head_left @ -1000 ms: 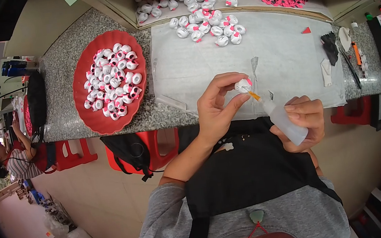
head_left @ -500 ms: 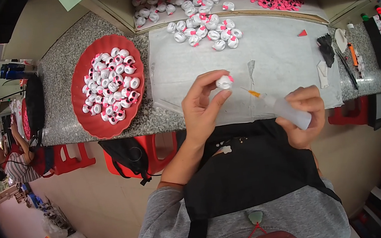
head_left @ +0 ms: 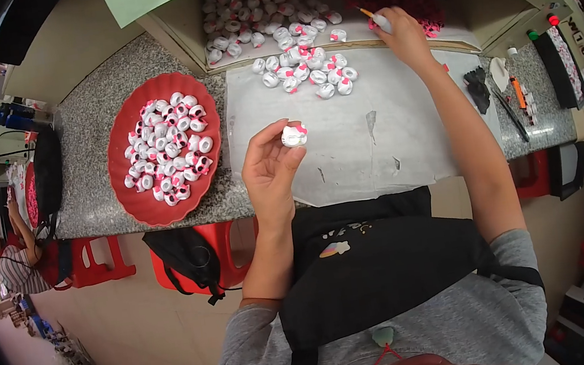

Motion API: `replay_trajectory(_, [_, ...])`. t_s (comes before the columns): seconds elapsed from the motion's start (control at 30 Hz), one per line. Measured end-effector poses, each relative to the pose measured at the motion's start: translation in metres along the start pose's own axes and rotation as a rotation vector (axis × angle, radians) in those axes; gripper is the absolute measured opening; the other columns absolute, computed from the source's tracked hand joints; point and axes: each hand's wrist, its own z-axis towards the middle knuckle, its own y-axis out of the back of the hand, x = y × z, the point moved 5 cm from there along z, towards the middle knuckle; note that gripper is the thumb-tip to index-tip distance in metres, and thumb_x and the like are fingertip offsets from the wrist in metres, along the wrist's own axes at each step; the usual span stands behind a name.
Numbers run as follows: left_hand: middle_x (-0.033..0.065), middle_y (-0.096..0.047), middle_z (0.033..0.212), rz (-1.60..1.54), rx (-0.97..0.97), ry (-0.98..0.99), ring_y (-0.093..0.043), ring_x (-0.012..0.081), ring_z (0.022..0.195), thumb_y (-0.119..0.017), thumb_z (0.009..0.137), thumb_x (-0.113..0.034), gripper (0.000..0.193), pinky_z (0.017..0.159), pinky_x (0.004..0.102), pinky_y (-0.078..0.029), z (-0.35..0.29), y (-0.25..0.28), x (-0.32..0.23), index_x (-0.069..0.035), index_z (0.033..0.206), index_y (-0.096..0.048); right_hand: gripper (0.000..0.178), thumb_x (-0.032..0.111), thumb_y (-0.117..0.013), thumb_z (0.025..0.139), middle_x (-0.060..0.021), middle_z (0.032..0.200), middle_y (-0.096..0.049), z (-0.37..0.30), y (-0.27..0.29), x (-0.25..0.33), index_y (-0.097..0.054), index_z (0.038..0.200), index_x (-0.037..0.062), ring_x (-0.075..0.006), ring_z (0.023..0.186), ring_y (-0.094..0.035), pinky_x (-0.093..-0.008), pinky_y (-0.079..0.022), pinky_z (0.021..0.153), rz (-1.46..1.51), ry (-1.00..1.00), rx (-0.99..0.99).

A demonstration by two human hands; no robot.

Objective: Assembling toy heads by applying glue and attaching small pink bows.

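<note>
Between the thumb and fingers of my left hand [head_left: 270, 170] is a small white figurine head [head_left: 294, 136] with a pink piece on it, held above the pale work sheet. My right hand [head_left: 408, 38] is stretched out to the shelf, closed around a small white squeeze bottle [head_left: 382, 23] with an orange needle tip pointing up and to the left. Close to that hand lies a heap of small pink pieces [head_left: 432, 24] in the dim shelf. Many similar white figurine heads [head_left: 322, 68] lie at the shelf's front and on the sheet.
A red scalloped tray [head_left: 116, 151] full of white and pink heads stands at left. The pale sheet [head_left: 337, 166] covers the middle counter. At right lie a black cloth [head_left: 477, 89], tweezers [head_left: 512, 117] and an orange tool [head_left: 518, 91]. Another person [head_left: 17, 256] sits at far left.
My right hand has moved with the squeeze bottle from near the counter's front edge up to the shelf. My left hand has drifted left, still holding the white head, whose face has turned.
</note>
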Motion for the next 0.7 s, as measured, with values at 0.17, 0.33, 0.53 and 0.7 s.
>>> replay_trajectory(0.17, [0.0118,-0.051,0.097,-0.01,-0.04,0.003,-0.048,0.0127,0.087,-0.054,0.069,0.006,0.034,0.076,0.0221,-0.038,-0.003,0.011,-0.002,0.002,0.102,-0.043,0.017,0.008,-0.056,0.068,-0.0097,0.079,-0.05,-0.013,-0.007,0.006,-0.054,0.084,0.0029,-0.028,0.075,-0.05,-0.034,-0.04,0.063,-0.062,-0.023,0.114])
replay_trajectory(0.33, [0.0117,-0.051,0.097,-0.013,-0.034,0.018,-0.048,0.0129,0.088,-0.054,0.069,0.006,0.034,0.077,0.0224,-0.038,0.001,0.012,0.002,0.002,0.102,-0.043,0.016,0.007,-0.056,0.068,-0.0091,0.082,-0.049,-0.01,0.0,0.003,-0.056,0.083,0.0026,-0.0262,0.074,-0.05,-0.0324,-0.04,0.064,0.08,-0.017,0.011])
replay_trajectory(0.53, [0.0112,-0.051,0.097,0.002,-0.03,0.018,-0.048,0.0132,0.088,-0.054,0.07,0.005,0.034,0.077,0.0224,-0.038,0.0,0.011,0.002,0.002,0.102,-0.043,0.016,0.006,-0.057,0.067,-0.0087,0.081,-0.049,-0.012,-0.001,0.002,-0.055,0.083,0.0015,-0.0261,0.074,-0.05,-0.0325,-0.04,0.064,0.003,-0.01,0.092])
replay_trajectory(0.7, [0.0114,-0.051,0.097,-0.01,-0.037,0.026,-0.049,0.0138,0.088,-0.054,0.07,0.005,0.034,0.077,0.0234,-0.039,0.0,0.009,0.007,0.002,0.102,-0.043,0.016,0.001,-0.057,0.066,-0.0083,0.08,-0.049,-0.025,0.002,-0.002,-0.055,0.081,0.0003,-0.0251,0.073,-0.051,-0.032,-0.04,0.065,0.125,0.048,0.074])
